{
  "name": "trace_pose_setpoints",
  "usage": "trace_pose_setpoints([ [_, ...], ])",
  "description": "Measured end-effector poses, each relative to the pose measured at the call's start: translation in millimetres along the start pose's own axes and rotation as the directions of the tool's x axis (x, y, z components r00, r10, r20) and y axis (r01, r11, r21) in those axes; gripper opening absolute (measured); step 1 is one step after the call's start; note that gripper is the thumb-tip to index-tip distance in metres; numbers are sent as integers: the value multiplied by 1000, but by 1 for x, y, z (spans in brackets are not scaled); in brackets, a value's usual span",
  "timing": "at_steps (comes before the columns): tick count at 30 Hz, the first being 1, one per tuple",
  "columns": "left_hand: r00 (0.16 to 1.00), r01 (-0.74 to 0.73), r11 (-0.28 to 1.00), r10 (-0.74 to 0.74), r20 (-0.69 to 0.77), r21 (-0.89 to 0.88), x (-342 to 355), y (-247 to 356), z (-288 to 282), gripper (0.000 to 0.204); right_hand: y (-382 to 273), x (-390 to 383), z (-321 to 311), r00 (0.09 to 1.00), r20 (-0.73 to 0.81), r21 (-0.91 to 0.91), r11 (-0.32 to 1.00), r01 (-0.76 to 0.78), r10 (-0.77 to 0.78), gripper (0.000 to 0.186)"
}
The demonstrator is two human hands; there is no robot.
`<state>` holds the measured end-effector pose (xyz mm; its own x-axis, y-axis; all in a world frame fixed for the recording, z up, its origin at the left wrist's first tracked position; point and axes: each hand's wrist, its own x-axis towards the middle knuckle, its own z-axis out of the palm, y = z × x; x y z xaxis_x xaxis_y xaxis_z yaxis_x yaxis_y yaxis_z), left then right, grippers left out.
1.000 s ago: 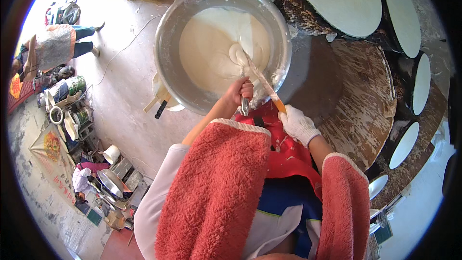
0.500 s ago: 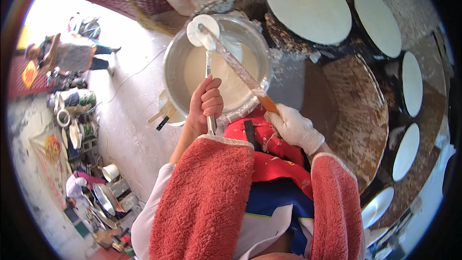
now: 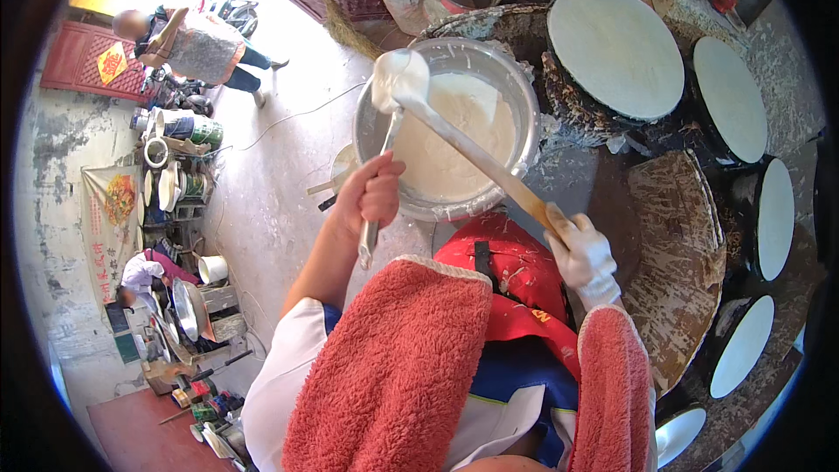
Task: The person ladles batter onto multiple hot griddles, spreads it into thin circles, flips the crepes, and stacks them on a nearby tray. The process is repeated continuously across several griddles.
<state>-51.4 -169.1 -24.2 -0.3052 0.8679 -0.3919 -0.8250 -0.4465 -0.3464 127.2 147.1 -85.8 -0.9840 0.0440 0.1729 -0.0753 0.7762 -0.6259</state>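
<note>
Ladle [image 3: 398, 92] above tub [image 3: 534, 114] rim; L hand [image 3: 365, 197] fisted, fingers [image 3: 384, 183] tight rnd hdl [image 3: 368, 243]; R gloved hand [image 3: 584, 260], fingers wrapped rnd stick [image 3: 485, 164].

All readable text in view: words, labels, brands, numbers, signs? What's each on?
I'm not copying wording, only locating it:
Hanging banner, left wall: column of red characters, small.
Orange diamond sign on red door panel: dark character.
Red apron: yellow lettering, partial.
Green-and-white bucket: markings too small to read.
</note>
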Motion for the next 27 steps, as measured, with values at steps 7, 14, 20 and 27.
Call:
trace_pose_setpoints([
  [7, 766, 152, 398, 532, -362, 905, 14, -54, -18, 36, 24, -95, -20, 822, -318, 374, 859, -350, 473, 44],
  [14, 795, 441, 807, -147, -589, 393, 114, -141, -37, 37, 36, -197, -8, 559, -500, 539, 743, -397, 661, 45],
  [20, 581, 814, 248, -382, -719, 526, 189, -254, -41, 35, -2, -333, 10, -66, -536, 782, 466, -414, 842, 45],
  [27, 94, 923, -262, -556, -826, 281, 272, -439, -51, 36, -45, -438, 52, -806, -449, 849, 466, -250, 386, 44],
])
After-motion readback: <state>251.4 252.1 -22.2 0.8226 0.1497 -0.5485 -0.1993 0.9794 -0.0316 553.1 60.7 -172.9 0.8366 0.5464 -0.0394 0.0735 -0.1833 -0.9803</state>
